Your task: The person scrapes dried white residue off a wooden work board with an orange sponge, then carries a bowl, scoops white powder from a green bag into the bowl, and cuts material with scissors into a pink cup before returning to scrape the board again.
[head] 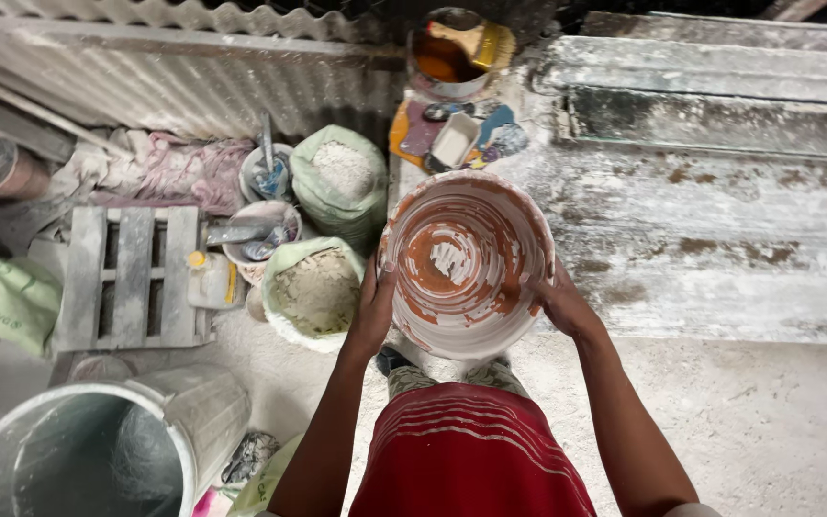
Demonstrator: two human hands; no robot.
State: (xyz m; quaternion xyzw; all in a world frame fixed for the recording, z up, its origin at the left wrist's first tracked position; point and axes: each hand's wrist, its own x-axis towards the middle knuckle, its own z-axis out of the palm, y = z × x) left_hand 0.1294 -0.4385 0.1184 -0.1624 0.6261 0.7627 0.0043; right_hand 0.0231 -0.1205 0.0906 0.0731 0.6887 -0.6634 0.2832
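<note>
Over the dusty floor (768,431), beside the white worktop (720,230), I am holding the bowl (466,260), left hand (372,308) and right hand (559,304) gripping its sides.

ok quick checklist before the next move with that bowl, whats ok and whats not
1. Both hands on the bowl: ok, left hand and right hand grip opposite sides of its rim.
2. Bowl held level: ok, its opening faces up.
3. Bowl contents: ok, only white and orange smears inside, nothing loose to spill.
4. Firmness of grip: cannot tell, the fingers are mostly hidden behind the wall.
5. Bench beside the bowl: ok, a bare dusty stretch on the right.
6. Floor on the left: not ok, open powder sacks stand close to the left arm.
</note>
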